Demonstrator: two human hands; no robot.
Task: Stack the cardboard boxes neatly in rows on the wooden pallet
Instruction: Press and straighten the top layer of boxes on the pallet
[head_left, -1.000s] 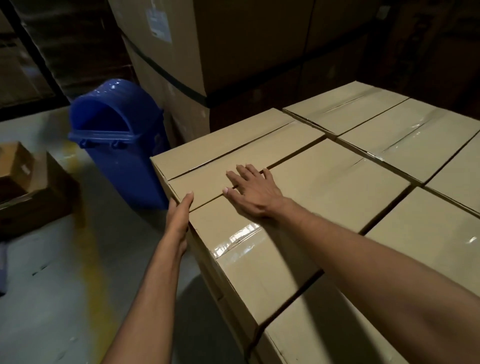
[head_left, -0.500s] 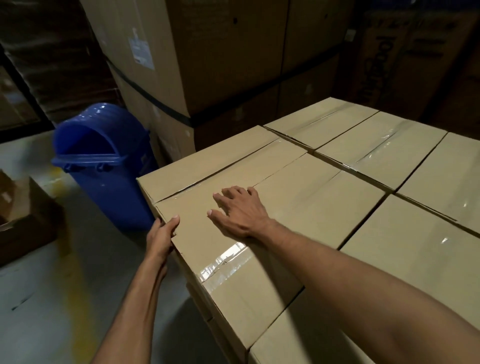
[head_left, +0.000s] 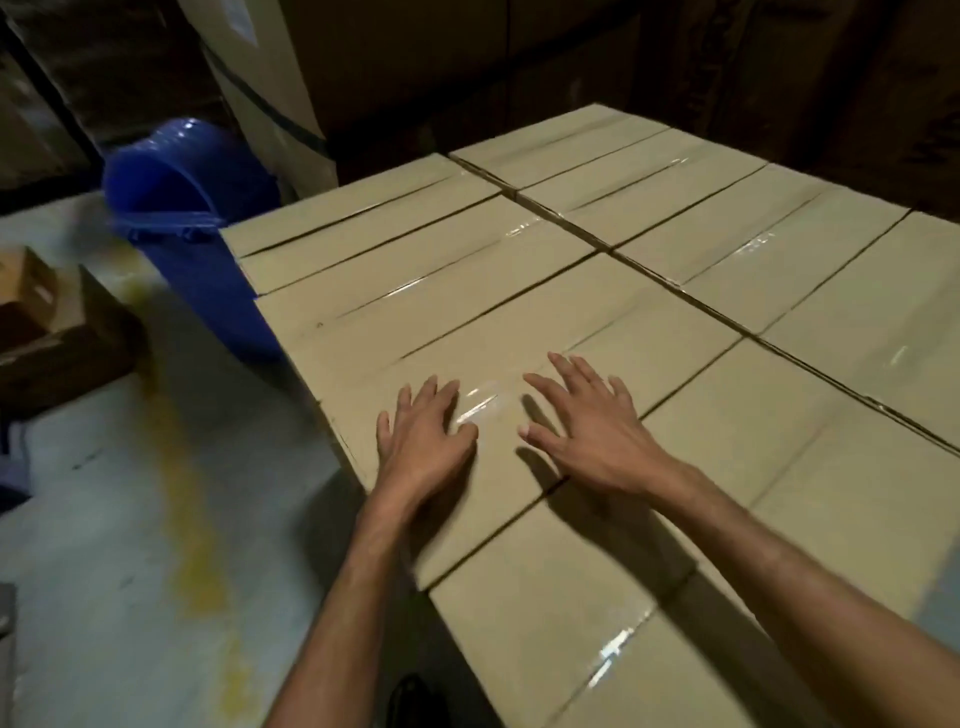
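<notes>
**Settling a box into the row on the bin's side**

The step in hand is, as I judge it, the settling of one box (head_left: 597, 322) into the top layer of boxes (head_left: 779, 249). The left hand (head_left: 423, 441) and the right hand (head_left: 587, 431) both lie palm down on its top. Their fingers are straight and spread, and they grip nothing. Whether they press or only touch, I cannot tell, because the picture is a little blurred.

This box belongs to the row that begins just beside the bin (head_left: 197, 208), but it lies some boxes nearer to the person than the bin does. It lies flat, with a neighbour close along each long side. Its long axis runs from the edge of the stack on the bin's side toward the middle seam of the layer. The strip of tape (head_left: 480, 408) on its top follows the same line. One short end points out over the floor (head_left: 104, 519). The other end meets the second row, farther from the bin.

The pallet is hidden under the stack.

The next move probably calls for a check that the outer end is flush with the ends nearer the bin. If it is not, a light push inward with flat palms should be enough. After that the hands must lift off and fetch another box, if a free place remains; in this view I see none.
</notes>
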